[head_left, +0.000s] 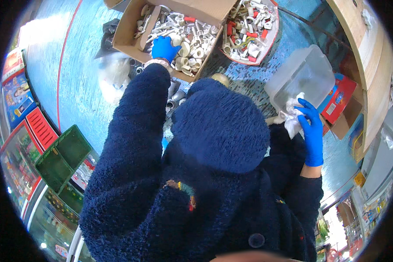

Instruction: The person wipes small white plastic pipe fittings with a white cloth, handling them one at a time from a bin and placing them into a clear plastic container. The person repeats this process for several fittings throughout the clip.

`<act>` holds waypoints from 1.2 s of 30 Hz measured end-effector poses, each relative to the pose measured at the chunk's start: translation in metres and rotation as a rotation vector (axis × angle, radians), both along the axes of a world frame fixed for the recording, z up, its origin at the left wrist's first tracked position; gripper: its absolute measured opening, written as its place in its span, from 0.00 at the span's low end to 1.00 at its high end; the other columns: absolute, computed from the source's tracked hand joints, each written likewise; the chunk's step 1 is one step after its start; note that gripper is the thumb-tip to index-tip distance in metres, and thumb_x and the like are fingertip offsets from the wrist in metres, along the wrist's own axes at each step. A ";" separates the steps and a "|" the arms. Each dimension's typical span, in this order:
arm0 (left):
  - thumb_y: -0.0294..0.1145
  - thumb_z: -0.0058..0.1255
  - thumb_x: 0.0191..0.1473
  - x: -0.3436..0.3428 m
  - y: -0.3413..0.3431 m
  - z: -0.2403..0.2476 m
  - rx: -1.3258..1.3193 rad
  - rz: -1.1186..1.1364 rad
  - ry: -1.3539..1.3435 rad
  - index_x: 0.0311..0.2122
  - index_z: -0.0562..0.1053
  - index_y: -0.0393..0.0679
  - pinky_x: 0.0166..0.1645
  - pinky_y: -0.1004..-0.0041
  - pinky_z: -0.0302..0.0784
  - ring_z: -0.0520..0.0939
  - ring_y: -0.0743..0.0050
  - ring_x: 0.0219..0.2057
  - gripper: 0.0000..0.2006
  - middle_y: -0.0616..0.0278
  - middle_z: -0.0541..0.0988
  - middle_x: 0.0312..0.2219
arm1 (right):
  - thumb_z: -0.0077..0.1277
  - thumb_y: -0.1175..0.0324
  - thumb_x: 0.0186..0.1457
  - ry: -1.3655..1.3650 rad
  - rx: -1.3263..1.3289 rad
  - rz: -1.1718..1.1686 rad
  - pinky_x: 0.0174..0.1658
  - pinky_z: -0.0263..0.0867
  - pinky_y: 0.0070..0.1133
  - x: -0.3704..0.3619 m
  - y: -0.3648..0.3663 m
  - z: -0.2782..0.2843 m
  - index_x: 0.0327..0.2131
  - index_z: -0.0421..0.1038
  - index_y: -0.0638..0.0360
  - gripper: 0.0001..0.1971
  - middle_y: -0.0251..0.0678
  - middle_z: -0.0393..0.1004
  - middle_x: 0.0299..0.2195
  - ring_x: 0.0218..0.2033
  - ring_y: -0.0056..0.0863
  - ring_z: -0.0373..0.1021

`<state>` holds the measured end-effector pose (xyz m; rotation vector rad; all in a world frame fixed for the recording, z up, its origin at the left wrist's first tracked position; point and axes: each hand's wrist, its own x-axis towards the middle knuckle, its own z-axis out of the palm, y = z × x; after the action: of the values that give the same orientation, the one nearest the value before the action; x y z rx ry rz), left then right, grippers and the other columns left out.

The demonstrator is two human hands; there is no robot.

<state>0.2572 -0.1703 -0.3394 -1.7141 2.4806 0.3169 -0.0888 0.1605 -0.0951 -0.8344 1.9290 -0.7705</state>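
Observation:
My left hand (pixel 163 48), in a blue glove, reaches over the near edge of a cardboard box (pixel 137 53). It is down among white plastic pipe fittings (pixel 188 49); its fingertips are hidden, so its grip cannot be made out. On the right, my right hand (pixel 311 124), also gloved in blue, has its fingers bent over a crumpled white cloth (pixel 292 115). The cloth touches the near wall of a translucent plastic tub (pixel 301 72), which lies tilted. What lies under the cloth is hidden.
Beside the box stands a second container (pixel 273 32) of white and red fittings. Grey pipe pieces (pixel 175 97) and a clear plastic bag (pixel 113 78) lie on the blue floor. A red carton (pixel 340 99) is right of the tub, a green crate (pixel 62 158) at left.

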 end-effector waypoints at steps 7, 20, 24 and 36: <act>0.48 0.54 0.36 0.002 -0.015 -0.012 -0.062 0.049 0.131 0.31 0.77 0.42 0.40 0.61 0.71 0.78 0.49 0.30 0.20 0.45 0.77 0.25 | 0.42 0.73 0.51 -0.338 -0.004 -0.242 0.52 0.55 0.21 -0.002 0.003 0.025 0.42 0.69 0.66 0.14 0.36 0.69 0.44 0.47 0.26 0.64; 0.33 0.48 0.49 -0.068 0.041 0.279 1.210 -0.169 1.437 0.53 0.58 0.32 0.55 0.58 0.64 0.69 0.55 0.50 0.28 0.45 0.67 0.48 | 0.39 0.71 0.57 -0.151 -0.576 -0.413 0.48 0.59 0.18 0.000 0.007 0.067 0.45 0.66 0.67 0.14 0.37 0.69 0.42 0.43 0.22 0.65; 0.31 0.49 0.47 -0.129 0.099 0.363 1.199 -0.444 1.179 0.54 0.57 0.32 0.52 0.66 0.67 0.72 0.59 0.47 0.29 0.50 0.70 0.46 | 0.38 0.72 0.57 0.260 -0.775 -0.428 0.47 0.60 0.19 -0.014 0.014 0.088 0.46 0.65 0.67 0.14 0.38 0.69 0.42 0.44 0.23 0.65; 0.26 0.49 0.47 -0.264 0.243 0.357 1.442 -0.423 1.020 0.40 0.71 0.39 0.41 0.77 0.72 0.76 0.74 0.38 0.12 0.61 0.74 0.37 | 0.47 0.71 0.52 0.478 -0.992 -0.152 0.48 0.61 0.25 -0.009 0.044 0.106 0.42 0.69 0.57 0.13 0.40 0.69 0.43 0.45 0.32 0.66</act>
<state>-0.0069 0.0731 0.0179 -0.3566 1.7272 2.4917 -0.0977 0.2045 0.0112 -1.5711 1.9795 -1.8170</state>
